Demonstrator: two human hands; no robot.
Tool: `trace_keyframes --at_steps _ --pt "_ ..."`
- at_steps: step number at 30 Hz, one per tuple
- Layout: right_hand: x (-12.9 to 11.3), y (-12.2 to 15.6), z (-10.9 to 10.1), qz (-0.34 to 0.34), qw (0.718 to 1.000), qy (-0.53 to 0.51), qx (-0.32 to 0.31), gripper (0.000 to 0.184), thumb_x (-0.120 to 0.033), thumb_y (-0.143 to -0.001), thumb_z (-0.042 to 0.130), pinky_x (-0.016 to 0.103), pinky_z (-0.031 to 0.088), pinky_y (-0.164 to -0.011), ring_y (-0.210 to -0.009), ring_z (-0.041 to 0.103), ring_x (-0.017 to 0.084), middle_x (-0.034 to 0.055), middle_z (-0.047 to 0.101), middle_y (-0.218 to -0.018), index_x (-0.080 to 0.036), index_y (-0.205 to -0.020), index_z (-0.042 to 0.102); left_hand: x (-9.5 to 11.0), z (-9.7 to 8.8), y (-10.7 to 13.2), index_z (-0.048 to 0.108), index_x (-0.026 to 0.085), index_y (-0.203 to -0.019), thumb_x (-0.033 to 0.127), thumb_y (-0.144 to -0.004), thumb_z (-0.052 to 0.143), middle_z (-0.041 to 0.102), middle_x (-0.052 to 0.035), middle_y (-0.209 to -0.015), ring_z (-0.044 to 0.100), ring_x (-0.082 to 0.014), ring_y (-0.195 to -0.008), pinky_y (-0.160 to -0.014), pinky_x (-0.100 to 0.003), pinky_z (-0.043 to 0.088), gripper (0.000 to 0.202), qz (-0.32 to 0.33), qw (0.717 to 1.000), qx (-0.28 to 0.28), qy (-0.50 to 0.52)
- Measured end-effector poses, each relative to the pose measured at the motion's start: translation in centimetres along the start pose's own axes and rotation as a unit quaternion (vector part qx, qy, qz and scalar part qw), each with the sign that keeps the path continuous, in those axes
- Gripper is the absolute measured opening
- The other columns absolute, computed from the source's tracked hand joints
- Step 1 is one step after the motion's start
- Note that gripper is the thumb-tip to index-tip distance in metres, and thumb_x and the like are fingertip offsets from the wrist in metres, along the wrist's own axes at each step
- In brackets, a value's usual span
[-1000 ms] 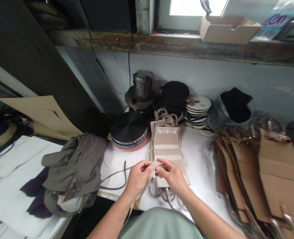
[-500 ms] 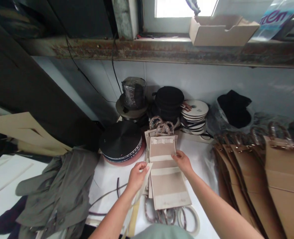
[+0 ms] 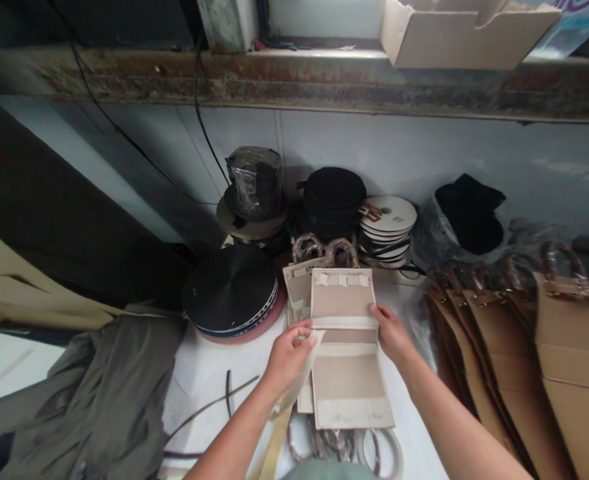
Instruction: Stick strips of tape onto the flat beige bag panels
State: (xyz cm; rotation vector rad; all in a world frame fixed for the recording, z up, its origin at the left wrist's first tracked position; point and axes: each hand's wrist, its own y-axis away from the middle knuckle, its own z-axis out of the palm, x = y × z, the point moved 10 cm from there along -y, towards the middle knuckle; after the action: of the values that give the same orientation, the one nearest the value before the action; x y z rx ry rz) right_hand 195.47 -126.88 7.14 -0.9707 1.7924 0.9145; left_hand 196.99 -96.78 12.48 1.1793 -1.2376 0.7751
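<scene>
A beige bag panel point(image 3: 349, 383), opened out flat with cream bands across it, lies on a stack of similar pieces in front of me. My right hand point(image 3: 393, 331) pinches its right edge near the upper fold. At the left edge, my left hand point(image 3: 290, 352) has thumb and fingers closed on the end of a cream strip point(image 3: 300, 392), which hangs down past the wrist. Its fingertips meet the panel's side at the middle band. Ring handles wrapped in clear film point(image 3: 342, 252) stick out beyond the top of the stack, and others show below it.
Black webbing rolls point(image 3: 232, 287) stand left of the stack, with white-sided reels point(image 3: 388, 217) behind. Brown bag pieces point(image 3: 504, 360) are lined up on the right. Grey-green cloth point(image 3: 94, 393) lies at left. A tape roll point(image 3: 397, 453) rests near my body.
The panel has shifted slightly right over the stack, my right hand still on its edge. My left hand has brought the strip's end up to the panel's left side. My view has tilted and moved closer.
</scene>
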Motion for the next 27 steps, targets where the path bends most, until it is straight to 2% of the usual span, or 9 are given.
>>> trace_keyframes --at_steps 4,8,11,14,18,20,23,25,27 --pt "2.6 0.7 -6.6 0.105 0.973 -0.185 0.085 0.046 -0.061 -0.069 0.079 0.032 0.055 -0.062 -0.07 0.068 0.023 0.0049 0.073 -0.083 -0.025 -0.093 0.065 0.6 1.0 1.3 0.071 0.02 -0.082 0.034 -0.083 0.068 0.068 -0.0136 -0.134 0.065 -0.0288 -0.119 -0.093 -0.036 0.052 0.015 0.012 0.999 -0.019 -0.025" --pt "4.0 0.8 -9.4 0.164 0.949 -0.258 0.076 0.046 -0.052 -0.059 0.088 0.03 0.055 -0.059 -0.068 0.066 0.021 0.002 0.071 -0.081 -0.024 -0.087 0.065 -1.9 0.4 1.1 0.072 0.02 -0.08 0.031 -0.083 0.069 0.064 -0.0147 -0.139 0.059 -0.0308 -0.128 -0.107 -0.044 0.045 0.012 0.019 0.995 0.007 -0.099" --pt "4.9 0.6 -10.6 0.177 0.95 -0.249 0.066 0.044 -0.05 -0.058 0.087 0.032 0.055 -0.061 -0.069 0.067 0.023 0.0043 0.072 -0.082 -0.023 -0.086 0.066 -3.7 -0.1 0.2 0.073 0.02 -0.079 0.025 -0.082 0.07 0.062 -0.0155 -0.142 0.053 -0.0319 -0.135 -0.115 -0.049 0.036 0.007 0.021 0.987 0.029 -0.158" --pt "6.6 0.5 -12.7 0.178 0.951 -0.223 0.117 0.051 -0.053 -0.054 0.086 0.034 0.054 -0.064 -0.071 0.066 0.023 0.0046 0.071 -0.081 -0.021 -0.089 0.067 -4.5 -1.1 -1.2 0.074 0.019 -0.076 0.024 -0.079 0.07 0.066 -0.0142 -0.135 0.057 -0.0323 -0.13 -0.113 -0.047 0.037 0.006 0.021 0.984 0.08 -0.16" --pt "7.3 0.6 -16.0 0.118 0.966 0.028 0.227 0.053 -0.061 -0.067 0.066 0.041 0.052 -0.077 -0.088 0.066 0.031 0.0124 0.072 -0.088 -0.015 -0.094 0.07 -5.1 -2.2 -3.5 0.07 0.02 -0.071 0.031 -0.078 0.065 0.074 -0.0088 -0.107 0.067 -0.0268 -0.105 -0.097 -0.038 0.047 0.014 0.024 0.984 0.121 -0.127" --pt "6.9 0.8 -15.9 0.103 0.95 0.168 0.243 0.056 -0.058 -0.076 0.053 0.048 0.05 -0.085 -0.097 0.065 0.036 0.019 0.072 -0.097 -0.011 -0.102 0.071 -5.6 -2.9 -4.5 0.07 0.02 -0.072 0.035 -0.078 0.064 0.073 -0.0072 -0.093 0.068 -0.0263 -0.095 -0.091 -0.037 0.048 0.017 0.014 0.982 0.139 -0.126" --pt "5.0 1.3 -14.4 0.05 0.924 0.28 0.256 0.069 -0.053 -0.083 0.046 0.054 0.047 -0.095 -0.114 0.06 0.042 0.0279 0.066 -0.121 -0.004 -0.129 0.062 -6.6 -4.0 -5.5 0.071 0.019 -0.072 0.041 -0.074 0.066 0.07 -0.0043 -0.076 0.065 -0.0253 -0.079 -0.082 -0.036 0.047 0.022 -0.01 0.979 0.161 -0.125" --pt "2.0 2.3 -12.1 -0.049 0.912 0.313 0.261 0.074 -0.054 -0.086 0.048 0.054 0.043 -0.104 -0.127 0.053 0.041 0.0278 0.057 -0.139 -0.005 -0.141 0.054 -7.2 -4.4 -5.8 0.071 0.019 -0.07 0.043 -0.072 0.068 0.068 -0.0023 -0.068 0.063 -0.0234 -0.071 -0.075 -0.034 0.046 0.024 -0.026 0.979 0.162 -0.119" --pt "-0.4 3.5 -8.0 -0.144 0.921 0.298 0.205 0.063 -0.051 -0.092 0.05 0.051 0.042 -0.11 -0.132 0.052 0.035 0.0209 0.056 -0.144 -0.013 -0.142 0.056 -7.7 -4.7 -5.7 0.072 0.019 -0.071 0.045 -0.071 0.069 0.068 -0.002 -0.068 0.063 -0.0226 -0.069 -0.072 -0.032 0.045 0.027 -0.041 0.98 0.162 -0.107"
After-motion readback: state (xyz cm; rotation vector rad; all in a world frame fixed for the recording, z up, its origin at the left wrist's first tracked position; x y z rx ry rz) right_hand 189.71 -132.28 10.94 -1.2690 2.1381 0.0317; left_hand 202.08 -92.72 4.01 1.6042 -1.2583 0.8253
